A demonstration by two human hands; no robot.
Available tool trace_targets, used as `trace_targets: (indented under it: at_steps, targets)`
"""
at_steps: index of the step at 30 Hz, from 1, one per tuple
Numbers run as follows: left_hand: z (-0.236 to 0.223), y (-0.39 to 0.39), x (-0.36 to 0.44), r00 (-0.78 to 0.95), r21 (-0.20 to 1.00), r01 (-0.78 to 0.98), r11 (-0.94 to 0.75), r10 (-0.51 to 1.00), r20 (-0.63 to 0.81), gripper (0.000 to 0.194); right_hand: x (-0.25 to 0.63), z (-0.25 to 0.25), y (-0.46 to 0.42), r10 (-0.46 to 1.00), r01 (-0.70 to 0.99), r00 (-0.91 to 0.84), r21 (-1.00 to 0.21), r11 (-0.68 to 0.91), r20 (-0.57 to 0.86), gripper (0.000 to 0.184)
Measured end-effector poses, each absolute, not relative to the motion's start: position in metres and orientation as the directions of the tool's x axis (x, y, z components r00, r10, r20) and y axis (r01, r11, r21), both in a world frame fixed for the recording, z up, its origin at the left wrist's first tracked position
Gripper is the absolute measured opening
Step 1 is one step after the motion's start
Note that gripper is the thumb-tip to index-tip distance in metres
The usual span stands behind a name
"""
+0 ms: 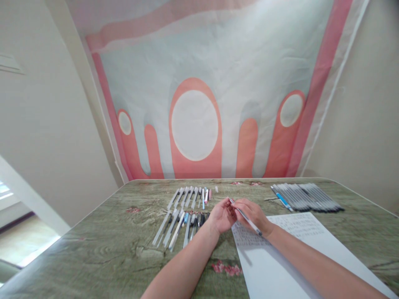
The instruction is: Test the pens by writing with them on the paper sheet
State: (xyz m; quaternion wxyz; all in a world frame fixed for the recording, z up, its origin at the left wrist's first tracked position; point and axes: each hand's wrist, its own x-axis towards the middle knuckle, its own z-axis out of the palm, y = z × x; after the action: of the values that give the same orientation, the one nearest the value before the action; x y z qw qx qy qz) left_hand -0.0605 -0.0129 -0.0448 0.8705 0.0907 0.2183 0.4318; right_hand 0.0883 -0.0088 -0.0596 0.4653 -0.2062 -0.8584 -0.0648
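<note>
My right hand (253, 215) is closed around a pen (249, 222) with a clear barrel. The pen slants, its dark end pointing down toward my right wrist and its other end up at my left fingertips. My left hand (222, 216) meets the right one there, palm turned up and fingers curled. Whether a small piece sits in those left fingers is hidden. Below my right hand and forearm lies a white sheet of paper (280, 265) with rows of handwriting across its upper part.
Left of my hands, two rows of pens (184, 197) and clear-cased pens and markers (174, 228) lie on the wood-patterned table (124, 249). A row of grey, dark-tipped pens (307, 198) with a blue pen (283, 201) lies at the back right. A patterned sheet (264, 62) hangs behind.
</note>
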Motion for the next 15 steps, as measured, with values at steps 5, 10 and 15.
trace_targets:
  at_steps: [5,10,15]
  targets:
    - [-0.0439,-0.0135,-0.0600,0.523,0.349,-0.719,0.601,0.798,-0.298,0.024,0.0888,-0.0593,-0.0093,0.302,0.412,-0.482,-0.091,0.906,0.822,0.027]
    - [-0.0428,-0.0143,-0.0595,0.521,0.347,-0.719,0.602,0.797,-0.305,0.024,0.0883,-0.0591,-0.0095,0.308,0.411,-0.483,-0.099,0.906,0.820,0.027]
    - [-0.0435,-0.0144,-0.0586,0.514,0.350,-0.726,0.592,0.805,-0.295,0.023,0.0884,-0.0606,-0.0084,0.307,0.411,-0.486,-0.097,0.907,0.818,0.027]
